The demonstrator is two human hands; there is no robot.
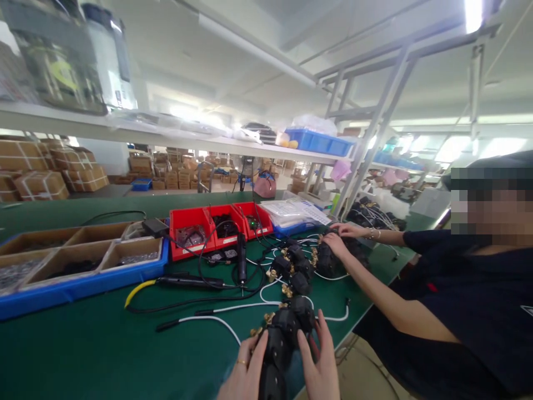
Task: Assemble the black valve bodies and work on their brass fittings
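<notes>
A row of black housings with brass fittings and white cables lies on the green table at the bottom middle. My left hand presses its fingers against the left side of the row, a ring on one finger. On the right side of the same row is my right hand, its fingers apart and curved around the housings. More black housings sit just beyond, with brass ends turned left. Loose white cables with black ends stretch to the left of my hands.
Beyond the hands are black screwdrivers, red bins and a blue tray of small parts. At the right, another person's hands touch more black housings. A shelf crosses above the table.
</notes>
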